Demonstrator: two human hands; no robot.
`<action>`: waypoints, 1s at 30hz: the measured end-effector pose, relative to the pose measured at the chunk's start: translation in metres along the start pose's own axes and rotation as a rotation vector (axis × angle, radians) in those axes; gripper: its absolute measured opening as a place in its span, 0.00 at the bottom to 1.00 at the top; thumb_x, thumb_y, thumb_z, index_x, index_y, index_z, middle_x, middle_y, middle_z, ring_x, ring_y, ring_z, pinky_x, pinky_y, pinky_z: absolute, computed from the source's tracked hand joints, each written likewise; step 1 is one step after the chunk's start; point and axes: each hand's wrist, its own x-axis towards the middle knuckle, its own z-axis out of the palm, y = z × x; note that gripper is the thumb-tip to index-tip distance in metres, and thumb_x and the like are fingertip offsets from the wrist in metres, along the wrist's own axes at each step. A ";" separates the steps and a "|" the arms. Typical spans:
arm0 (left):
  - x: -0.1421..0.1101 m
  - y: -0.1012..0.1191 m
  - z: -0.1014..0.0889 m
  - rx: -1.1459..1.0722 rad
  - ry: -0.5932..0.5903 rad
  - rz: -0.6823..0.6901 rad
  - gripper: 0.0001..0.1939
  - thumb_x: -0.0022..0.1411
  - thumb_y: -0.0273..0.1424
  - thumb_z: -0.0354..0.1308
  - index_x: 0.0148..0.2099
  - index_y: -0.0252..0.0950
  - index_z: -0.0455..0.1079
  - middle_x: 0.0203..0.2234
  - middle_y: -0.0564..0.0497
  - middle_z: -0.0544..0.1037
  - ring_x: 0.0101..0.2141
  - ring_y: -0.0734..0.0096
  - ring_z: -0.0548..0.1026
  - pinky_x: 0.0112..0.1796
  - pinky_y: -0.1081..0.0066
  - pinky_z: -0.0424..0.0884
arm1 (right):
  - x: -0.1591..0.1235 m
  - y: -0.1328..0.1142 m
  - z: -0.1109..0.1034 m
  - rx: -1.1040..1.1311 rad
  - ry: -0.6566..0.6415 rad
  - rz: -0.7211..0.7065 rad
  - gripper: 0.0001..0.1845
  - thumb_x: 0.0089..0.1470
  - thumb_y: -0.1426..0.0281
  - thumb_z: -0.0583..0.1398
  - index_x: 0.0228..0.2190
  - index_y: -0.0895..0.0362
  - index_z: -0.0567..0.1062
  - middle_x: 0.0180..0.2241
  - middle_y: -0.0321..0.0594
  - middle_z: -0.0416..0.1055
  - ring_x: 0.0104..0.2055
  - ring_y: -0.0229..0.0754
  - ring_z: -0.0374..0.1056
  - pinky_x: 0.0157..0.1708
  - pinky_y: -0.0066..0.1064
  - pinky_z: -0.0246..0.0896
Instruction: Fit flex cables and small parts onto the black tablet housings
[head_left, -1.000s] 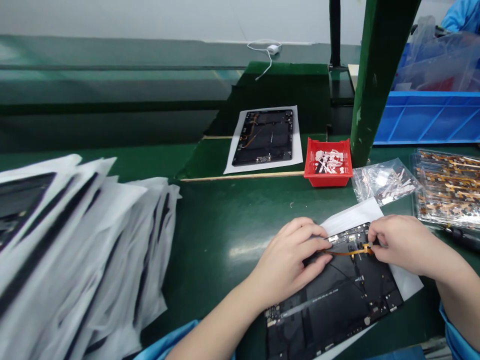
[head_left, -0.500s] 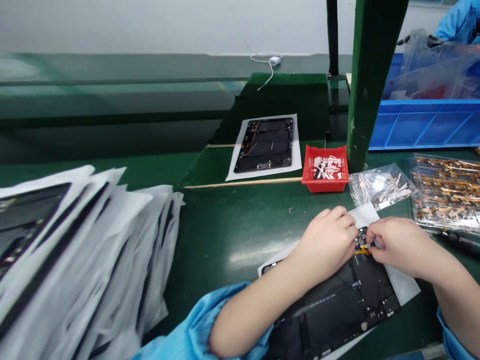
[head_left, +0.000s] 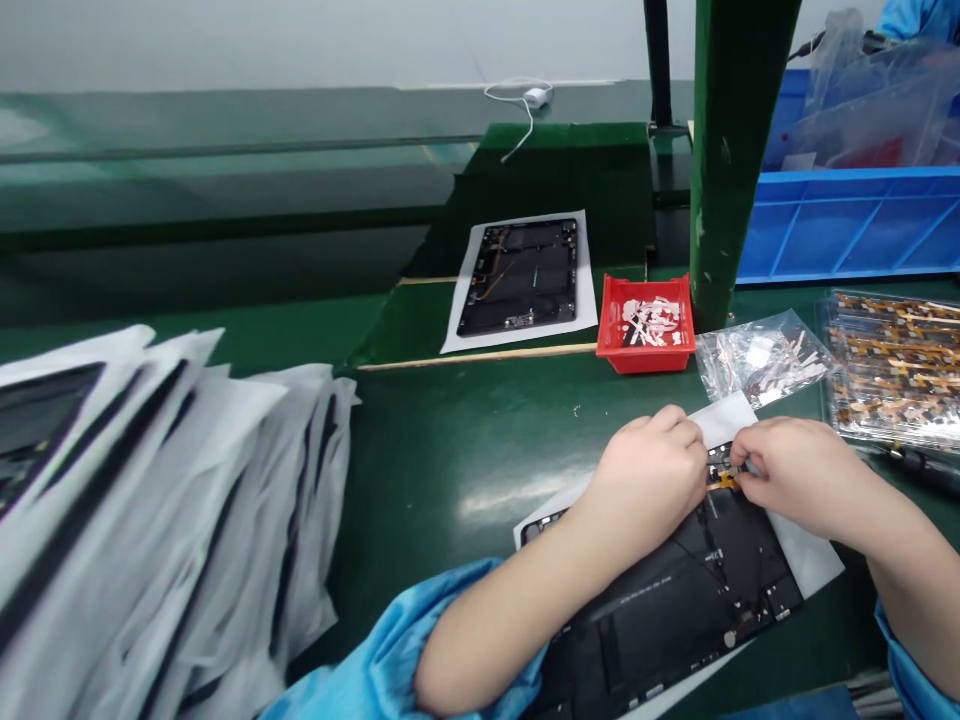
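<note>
A black tablet housing point(head_left: 675, 610) with small electronic parts lies at a slant before me on a white sheet point(head_left: 806, 555). Near its upper corner sits a small orange flex cable point(head_left: 724, 481). My right hand point(head_left: 802, 478) pinches the cable's right end between thumb and fingertips. From the other side my left hand point(head_left: 651, 468) rests over the housing, fingers curled in beside the cable; whatever they hold is hidden behind the knuckles.
A red tray point(head_left: 646, 358) of small white pieces stands beyond my hands, next to a clear bag point(head_left: 765, 355) and flex-cable trays point(head_left: 892, 365). Another tablet housing point(head_left: 525, 275) lies farther back. Wrapped panels point(head_left: 225, 500) lean at left. A green post point(head_left: 731, 170) and blue crate point(head_left: 855, 225) stand right.
The view has shifted slightly, so background things sit a little higher and further left. Both hands stay at the same corner of the housing, with the right still pinching the cable.
</note>
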 end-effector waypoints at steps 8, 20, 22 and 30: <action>0.000 0.003 0.003 0.042 0.049 -0.007 0.05 0.62 0.25 0.59 0.33 0.33 0.72 0.29 0.47 0.78 0.38 0.59 0.74 0.30 0.65 0.68 | 0.002 0.000 -0.001 0.000 0.013 0.003 0.07 0.52 0.75 0.60 0.30 0.53 0.78 0.28 0.34 0.74 0.34 0.41 0.68 0.32 0.30 0.50; 0.000 -0.004 0.003 -0.023 0.044 -0.135 0.03 0.62 0.24 0.58 0.35 0.36 0.72 0.30 0.50 0.77 0.36 0.62 0.74 0.31 0.67 0.69 | 0.007 0.006 0.001 0.030 0.019 0.002 0.08 0.51 0.75 0.61 0.32 0.51 0.80 0.27 0.33 0.73 0.33 0.40 0.68 0.32 0.29 0.52; 0.000 -0.006 0.000 -0.097 0.004 -0.141 0.05 0.63 0.23 0.58 0.36 0.36 0.73 0.32 0.51 0.78 0.38 0.63 0.74 0.34 0.68 0.71 | 0.008 0.006 0.001 0.032 0.020 0.004 0.08 0.52 0.75 0.61 0.32 0.51 0.80 0.27 0.33 0.73 0.32 0.40 0.67 0.32 0.29 0.52; -0.002 -0.014 -0.001 -0.243 0.000 -0.089 0.07 0.64 0.25 0.57 0.40 0.39 0.77 0.44 0.49 0.78 0.47 0.61 0.73 0.46 0.63 0.74 | 0.011 0.007 0.006 0.033 0.032 0.008 0.08 0.53 0.73 0.62 0.33 0.50 0.80 0.26 0.33 0.72 0.32 0.40 0.67 0.31 0.30 0.50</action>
